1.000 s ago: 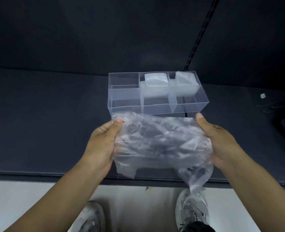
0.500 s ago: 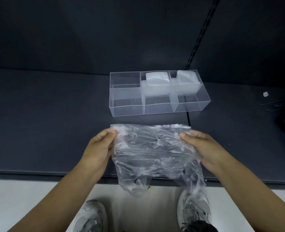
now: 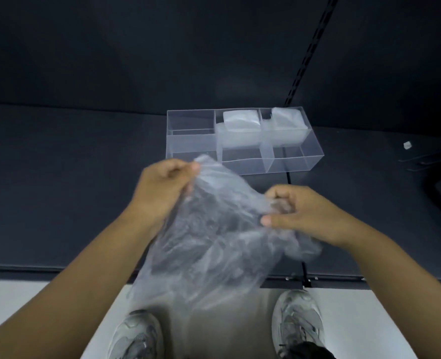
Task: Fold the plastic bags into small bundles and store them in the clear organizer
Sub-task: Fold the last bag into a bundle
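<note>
Left hand (image 3: 162,187) and right hand (image 3: 302,216) each pinch the bag (image 3: 214,244) (crumpled, hanging loose); best flattened on the bench (image 3: 72,177) first; crease tightly for the organizer (image 3: 286,164).

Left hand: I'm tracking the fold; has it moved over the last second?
Yes. The left hand has moved up the view toward the organizer, now near its front left corner, gripping the bag.

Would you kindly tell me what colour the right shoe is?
The right shoe is light grey, clearest in the head view.
</note>
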